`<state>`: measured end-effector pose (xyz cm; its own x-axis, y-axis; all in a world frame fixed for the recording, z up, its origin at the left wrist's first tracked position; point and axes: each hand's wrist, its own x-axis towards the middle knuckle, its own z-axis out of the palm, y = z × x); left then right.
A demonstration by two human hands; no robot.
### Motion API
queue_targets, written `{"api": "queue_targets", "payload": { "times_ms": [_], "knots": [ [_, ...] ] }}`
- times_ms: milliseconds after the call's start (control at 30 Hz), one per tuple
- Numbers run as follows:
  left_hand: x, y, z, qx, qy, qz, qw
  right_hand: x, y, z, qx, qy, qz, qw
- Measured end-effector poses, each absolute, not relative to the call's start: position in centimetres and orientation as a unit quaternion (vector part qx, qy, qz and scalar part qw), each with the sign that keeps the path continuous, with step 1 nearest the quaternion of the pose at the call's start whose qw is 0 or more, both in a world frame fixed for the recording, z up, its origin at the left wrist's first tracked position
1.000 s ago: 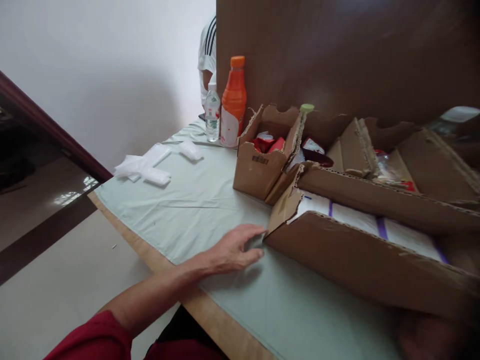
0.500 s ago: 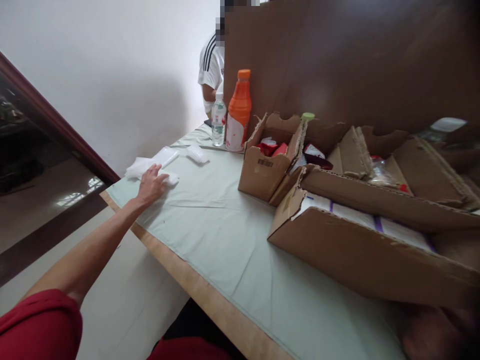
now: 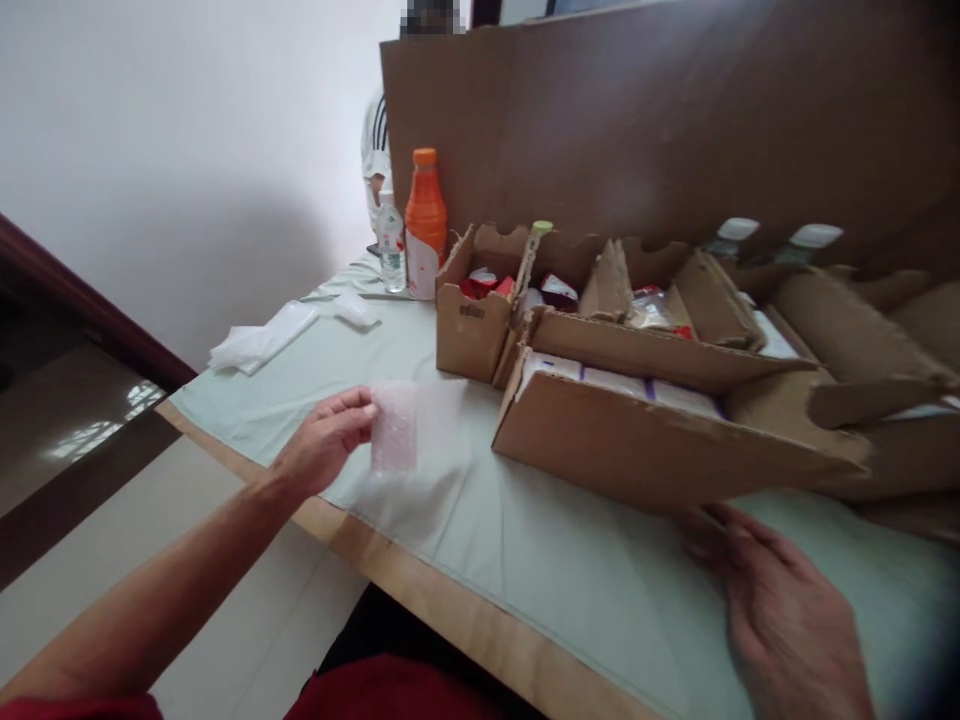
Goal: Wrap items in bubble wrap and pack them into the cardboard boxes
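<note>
My left hand [image 3: 330, 435] pinches the left edge of a translucent bubble-wrap bag [image 3: 395, 430] between thumb and fingers. The bag is held up above the green tablecloth, and its right part is blurred and see-through. My right hand [image 3: 787, 590] is low on the right, in front of the long cardboard box [image 3: 645, 450]. Its fingers point left and look stretched out, somewhat smeared by motion, with nothing visible in them. More translucent bags [image 3: 262, 335] lie flat near the table's left end, and a small one [image 3: 355, 309] lies behind them.
White packs with purple bands [image 3: 615, 382] fill part of the long box. Behind it stand cardboard bins [image 3: 472, 320] with red packets and other goods. An orange bottle [image 3: 425, 225] and a water bottle [image 3: 390, 245] stand beside a tall cardboard panel [image 3: 600, 130]. A person's sleeve [image 3: 375, 130] shows behind.
My left hand has picked up a bag from the pile and brought it right, toward me. My right hand has come further into view. The camera view has turned right.
</note>
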<state>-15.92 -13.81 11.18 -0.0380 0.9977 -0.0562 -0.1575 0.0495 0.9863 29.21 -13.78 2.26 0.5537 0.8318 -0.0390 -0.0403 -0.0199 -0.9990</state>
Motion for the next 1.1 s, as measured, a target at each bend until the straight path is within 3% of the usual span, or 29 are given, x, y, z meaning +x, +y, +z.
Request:
{"api": "queue_targets", "payload": {
  "times_ms": [100, 200, 300, 600, 700, 800, 933, 1100],
  "knots": [
    [-11.0, -14.8, 10.3, 0.387, 0.389, 0.49, 0.677, 27.4, -18.0, 2.2, -0.641, -0.307, 0.402, 0.578],
    [-6.0, -15.7, 9.0, 0.35, 0.324, 0.459, 0.75, 24.6, -21.4, 3.0, -0.569, -0.382, 0.474, 0.553],
    [-1.7, -16.6, 7.6, 0.313, 0.286, 0.457, 0.782, 22.7, -23.0, 4.7, -0.494, -0.459, 0.518, 0.525],
    [-0.1, -17.2, 4.8, 0.331, 0.305, 0.419, 0.789, 22.2, -22.8, 7.0, -0.549, -0.521, 0.449, 0.475],
    [-2.4, -15.9, 6.3, 0.394, 0.319, 0.464, 0.727, 21.8, -22.4, 7.3, -0.557, -0.561, 0.39, 0.472],
    [-4.0, -15.1, 9.5, 0.573, 0.337, 0.504, 0.552, 21.6, -21.9, 8.8, -0.533, -0.636, 0.311, 0.463],
    [-2.5, -15.4, 12.7, 0.819, 0.303, 0.35, 0.338, 21.1, -21.4, 11.3, -0.476, -0.739, 0.267, 0.396],
    [-1.3, -15.2, 10.4, 0.867, 0.32, 0.196, 0.328, 22.3, -22.1, 12.1, -0.481, -0.738, 0.186, 0.435]
  ]
}}
